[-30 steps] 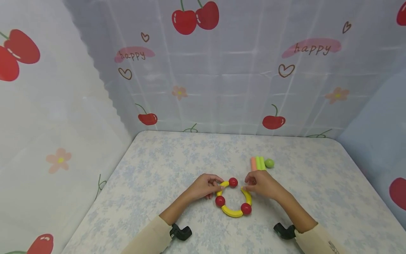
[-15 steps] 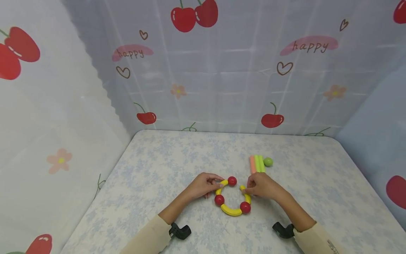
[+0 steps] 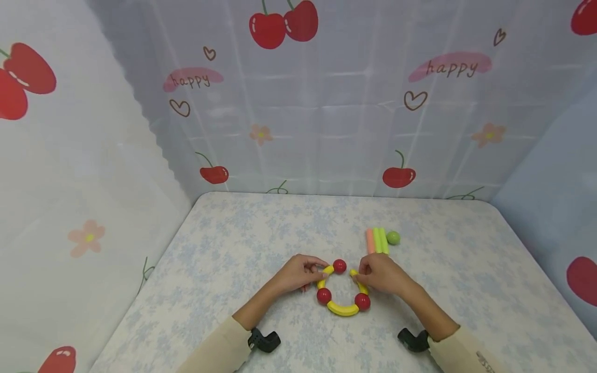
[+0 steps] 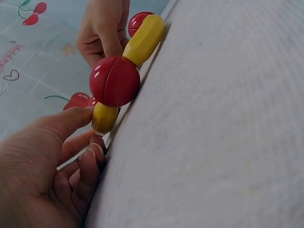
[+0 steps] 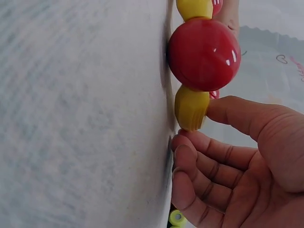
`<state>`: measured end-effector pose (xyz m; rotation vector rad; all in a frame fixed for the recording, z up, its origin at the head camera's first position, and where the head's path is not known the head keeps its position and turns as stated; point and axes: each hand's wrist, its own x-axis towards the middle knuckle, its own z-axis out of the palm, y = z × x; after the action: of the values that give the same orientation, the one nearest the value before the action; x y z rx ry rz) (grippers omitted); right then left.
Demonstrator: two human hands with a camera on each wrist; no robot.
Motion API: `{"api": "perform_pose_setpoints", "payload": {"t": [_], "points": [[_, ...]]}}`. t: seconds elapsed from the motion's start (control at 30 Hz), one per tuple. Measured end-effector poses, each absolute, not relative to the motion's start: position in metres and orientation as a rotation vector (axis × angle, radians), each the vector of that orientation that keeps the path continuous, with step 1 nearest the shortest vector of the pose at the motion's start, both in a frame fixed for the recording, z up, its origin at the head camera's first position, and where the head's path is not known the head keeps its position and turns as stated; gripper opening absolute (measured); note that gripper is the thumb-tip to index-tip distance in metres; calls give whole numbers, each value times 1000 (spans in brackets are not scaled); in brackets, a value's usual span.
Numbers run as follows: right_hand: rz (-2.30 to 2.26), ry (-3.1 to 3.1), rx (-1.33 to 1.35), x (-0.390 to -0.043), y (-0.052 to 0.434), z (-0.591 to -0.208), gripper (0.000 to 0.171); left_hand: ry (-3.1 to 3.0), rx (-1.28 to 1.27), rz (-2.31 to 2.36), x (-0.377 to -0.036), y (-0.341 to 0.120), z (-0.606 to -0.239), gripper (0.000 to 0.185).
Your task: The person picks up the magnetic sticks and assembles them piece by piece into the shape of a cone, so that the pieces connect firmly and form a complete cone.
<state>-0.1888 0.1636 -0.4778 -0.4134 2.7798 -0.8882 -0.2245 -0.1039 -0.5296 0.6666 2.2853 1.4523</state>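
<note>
On the table lies a nearly closed ring of curved yellow rods and red balls, like a magnetic building toy. My left hand (image 3: 298, 273) pinches the left yellow rod (image 3: 322, 284), which joins the far red ball (image 3: 339, 266) to the left red ball (image 3: 324, 296). With thumb and fingers, my right hand (image 3: 383, 273) pinches the right yellow rod (image 3: 363, 289); its lower end meets the right red ball (image 3: 362, 301). The front yellow rod (image 3: 342, 310) links the two lower balls. A small gap separates the right rod's far tip from the far ball. In the right wrist view, fingers partly surround the yellow rod (image 5: 191, 109).
Behind my right hand lie a pink rod (image 3: 370, 241) and two lime-green rods (image 3: 380, 240) side by side, with a green ball (image 3: 394, 238) beside them. A patterned curtain (image 3: 298, 114) rises behind the table (image 3: 261, 223).
My right hand has closed its fingers on the right rod and swung its free tip inward and away from me, nearer the far red ball. My left hand has kept its grip almost still.
</note>
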Motion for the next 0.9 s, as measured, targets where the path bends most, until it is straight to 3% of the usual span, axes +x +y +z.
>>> {"api": "perform_pose_setpoints", "payload": {"t": [0.9], "points": [[-896,2802,-405,-192,163,-478,15,2288,736,1419,-224,-104,-527,26]]}}
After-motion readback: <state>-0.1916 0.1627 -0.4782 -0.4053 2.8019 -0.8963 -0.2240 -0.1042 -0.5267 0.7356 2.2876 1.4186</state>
